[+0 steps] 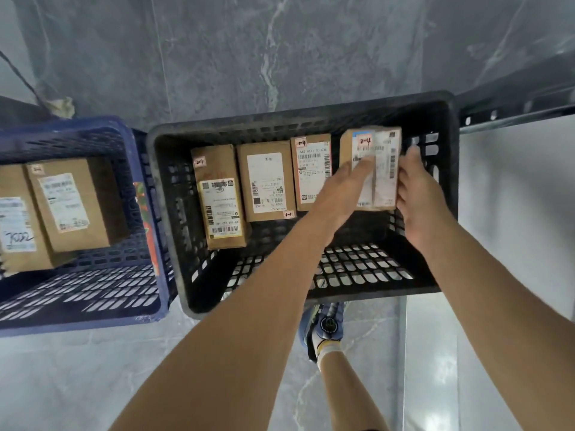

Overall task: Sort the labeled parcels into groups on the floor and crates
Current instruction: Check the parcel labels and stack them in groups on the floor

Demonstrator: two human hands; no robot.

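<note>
The box (385,175) is in the black crate (249,126), at the right end of a row, close to the crate's right wall. Its long side runs away from us, toward the far wall. Its label faces up at us, and a small tag at the far end reads "2-4". We cannot tell if it sits on the crate's bottom or is a little lifted.

Both our arms reach forward and down into the crate. Our left hand (345,185) lies flat on the label with straight fingers pointing away from us, so it presses and does not grab. Our right hand (420,197) is at the box's right edge. Its thumb points up along that side and its fingers bend round the edge, holding the box.

Three other boxes (267,181) lie to the left in the same row, all pointing the same way. A blue crate (77,122) touches the black one on the left and holds two big boxes (71,200). Both crates stand on the grey floor (217,57). Our shoe (323,328) shows below.
</note>
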